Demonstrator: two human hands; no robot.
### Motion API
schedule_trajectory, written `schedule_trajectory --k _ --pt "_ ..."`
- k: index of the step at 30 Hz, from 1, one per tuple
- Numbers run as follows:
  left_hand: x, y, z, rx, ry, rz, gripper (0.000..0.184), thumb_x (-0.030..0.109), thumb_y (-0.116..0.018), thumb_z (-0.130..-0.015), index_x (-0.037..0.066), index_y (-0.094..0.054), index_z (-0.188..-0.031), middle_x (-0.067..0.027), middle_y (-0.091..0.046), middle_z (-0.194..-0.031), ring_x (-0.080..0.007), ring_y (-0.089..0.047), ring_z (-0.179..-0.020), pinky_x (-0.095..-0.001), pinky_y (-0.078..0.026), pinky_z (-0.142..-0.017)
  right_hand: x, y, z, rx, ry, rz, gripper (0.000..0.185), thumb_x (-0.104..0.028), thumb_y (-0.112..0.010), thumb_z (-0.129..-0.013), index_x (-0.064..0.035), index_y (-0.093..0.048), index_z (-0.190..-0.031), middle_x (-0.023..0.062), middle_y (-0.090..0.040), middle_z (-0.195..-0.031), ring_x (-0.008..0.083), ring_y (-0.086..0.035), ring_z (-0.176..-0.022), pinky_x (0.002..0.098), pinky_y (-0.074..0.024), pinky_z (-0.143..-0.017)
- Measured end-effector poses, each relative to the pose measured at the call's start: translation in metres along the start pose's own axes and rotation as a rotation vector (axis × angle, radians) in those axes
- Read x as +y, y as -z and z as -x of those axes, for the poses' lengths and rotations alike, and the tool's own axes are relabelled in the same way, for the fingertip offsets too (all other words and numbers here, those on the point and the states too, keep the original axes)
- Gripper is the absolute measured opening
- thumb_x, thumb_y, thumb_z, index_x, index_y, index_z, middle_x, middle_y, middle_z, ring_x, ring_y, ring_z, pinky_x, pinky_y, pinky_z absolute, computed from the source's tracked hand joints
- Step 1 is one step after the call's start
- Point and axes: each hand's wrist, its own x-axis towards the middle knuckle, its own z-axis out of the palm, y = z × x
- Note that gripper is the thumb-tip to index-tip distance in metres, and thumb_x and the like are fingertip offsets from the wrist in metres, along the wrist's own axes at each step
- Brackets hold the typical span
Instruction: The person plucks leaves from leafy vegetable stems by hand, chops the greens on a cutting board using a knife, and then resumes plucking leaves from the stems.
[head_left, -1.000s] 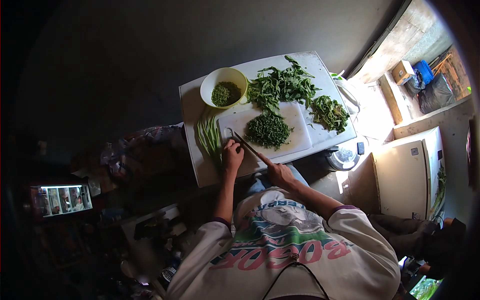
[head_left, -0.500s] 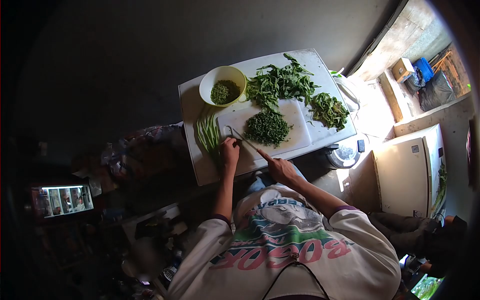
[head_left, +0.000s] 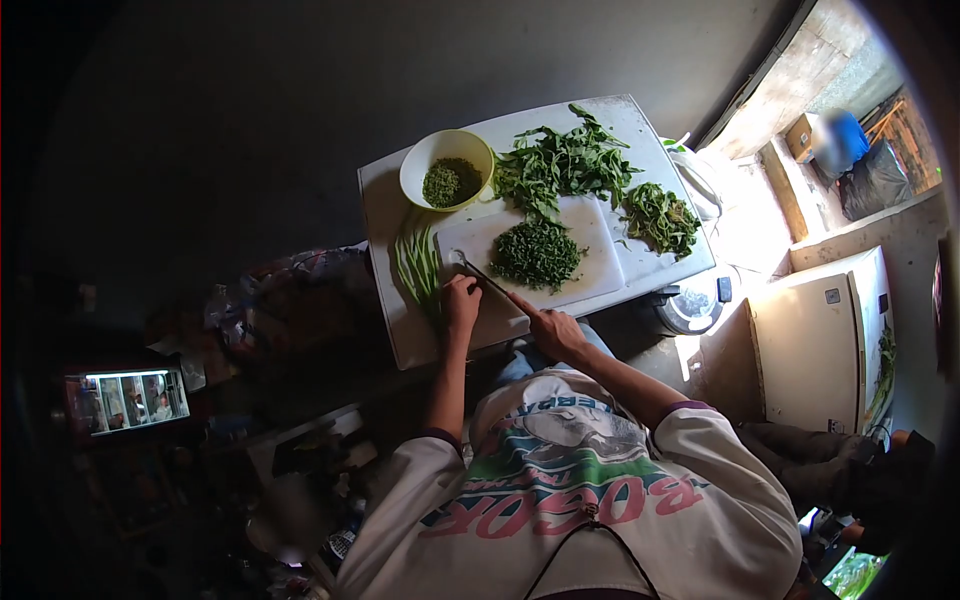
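My right hand (head_left: 556,331) is wrapped around the handle of a knife (head_left: 492,282), whose blade points up and left over the white cutting board (head_left: 603,258). Beside the blade's tip, my left hand (head_left: 461,300) rests with curled fingers at the board's left edge; anything inside them is hidden. Just right of the blade lies a heap of finely chopped greens (head_left: 537,254). Long green beans (head_left: 415,262) lie on the table to the left of the board, close to my left hand.
A yellow-green bowl (head_left: 447,171) with chopped greens stands behind the board. Leafy greens (head_left: 570,165) and a smaller pile of trimmings (head_left: 662,219) lie on the white table (head_left: 480,122). A lidded pot (head_left: 690,307) and a white fridge (head_left: 805,340) are to the right.
My right hand and the knife handle have shifted slightly up and left, the blade tip staying near my left hand. My left hand keeps nearly the same place.
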Motion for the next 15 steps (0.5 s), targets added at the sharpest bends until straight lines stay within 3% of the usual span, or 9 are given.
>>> schedule_trajectory --k 5,10,15 --pt "-0.006 -0.005 0.000 0.028 -0.032 0.005 0.022 0.001 -0.071 -0.070 -0.004 -0.069 -0.092 -0.0185 -0.066 -0.091 -0.0382 -0.065 -0.086 -0.0425 -0.052 -0.077 -0.008 0.016 -0.003 -0.033 -0.075 0.021 0.091 -0.009 -0.061 -0.084 -0.0348 -0.015 -0.158 0.0214 -0.065 -0.071 0.0400 -0.065 -0.063 0.0528 -0.0517 -0.060" --pt "0.006 0.000 0.006 -0.011 -0.016 -0.234 0.024 -0.001 -0.066 -0.071 -0.003 -0.068 -0.096 -0.0181 -0.065 -0.096 -0.0394 -0.063 -0.093 -0.0456 -0.052 -0.079 -0.016 0.030 0.017 -0.044 -0.040 0.020 0.089 -0.011 -0.060 -0.084 -0.0333 -0.017 -0.158 0.0215 -0.065 -0.069 0.0409 -0.065 -0.062 0.0528 -0.0516 -0.059" --pt "0.006 -0.002 0.009 0.057 -0.074 -0.114 0.022 0.002 -0.068 -0.071 -0.002 -0.068 -0.092 -0.0170 -0.064 -0.095 -0.0379 -0.063 -0.092 -0.0443 -0.052 -0.079 -0.011 0.017 0.023 -0.091 -0.066 -0.009 0.089 -0.009 -0.059 -0.083 -0.0332 -0.016 -0.158 0.0228 -0.066 -0.071 0.0413 -0.066 -0.064 0.0528 -0.0517 -0.059"
